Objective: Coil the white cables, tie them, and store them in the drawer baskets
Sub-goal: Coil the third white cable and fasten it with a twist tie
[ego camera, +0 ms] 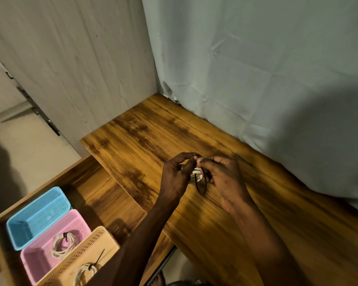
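Hands meet above a wooden desk [225, 213]: the left hand [177, 178] and right hand [221, 176] together pinch a black cable tie [201, 187] looped around a small white cable coil [197, 174] held between them. In the open drawer [87, 182], tied coils already lie in the pink basket [39, 263] and beige basket [97, 244]; the blue basket [37, 215] looks empty, so probably one bundle remains.

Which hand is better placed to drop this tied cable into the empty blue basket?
Probably the left hand: it is on the drawer side, nearer the blue mesh plastic basket. The right hand would have to cross over it. Both now pinch the black zip tie around the white coiled cable.
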